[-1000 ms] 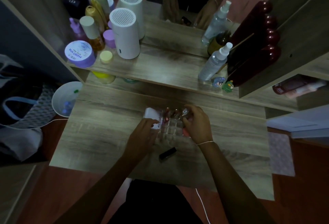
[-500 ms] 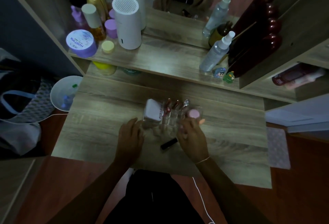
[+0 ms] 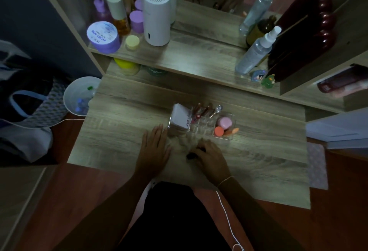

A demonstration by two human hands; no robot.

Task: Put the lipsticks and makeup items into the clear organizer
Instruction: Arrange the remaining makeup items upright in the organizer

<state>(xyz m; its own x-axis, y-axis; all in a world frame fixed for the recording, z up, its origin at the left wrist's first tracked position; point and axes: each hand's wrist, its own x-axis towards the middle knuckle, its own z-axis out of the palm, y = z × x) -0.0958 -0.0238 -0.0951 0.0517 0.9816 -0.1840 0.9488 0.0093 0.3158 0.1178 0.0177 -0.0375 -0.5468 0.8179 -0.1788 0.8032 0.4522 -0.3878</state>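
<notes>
The clear organizer [image 3: 203, 125] stands mid-desk. It holds a white box [image 3: 180, 118] at its left, several red lipsticks [image 3: 201, 111] upright in its back slots, and pink and orange sponges [image 3: 224, 125] at its right. A black lipstick [image 3: 191, 155] lies on the desk just in front of it. My right hand [image 3: 211, 159] lies over the lipstick, fingers curled around it; only its left end shows. My left hand [image 3: 154, 147] rests flat on the desk, fingers apart, just left of the organizer's front corner.
The raised shelf [image 3: 199, 59] behind carries a white cylinder [image 3: 157, 13], a purple jar [image 3: 103, 36], bottles and a spray bottle [image 3: 256, 51]. A mirror stands behind. A white bin [image 3: 79, 95] sits left of the desk. A white cable [image 3: 227, 217] hangs near my lap.
Both hands drew back from the organizer toward me. My right hand dropped onto the black lipstick; my left hand settled flat on the desk. The sponges in the organizer came into view.
</notes>
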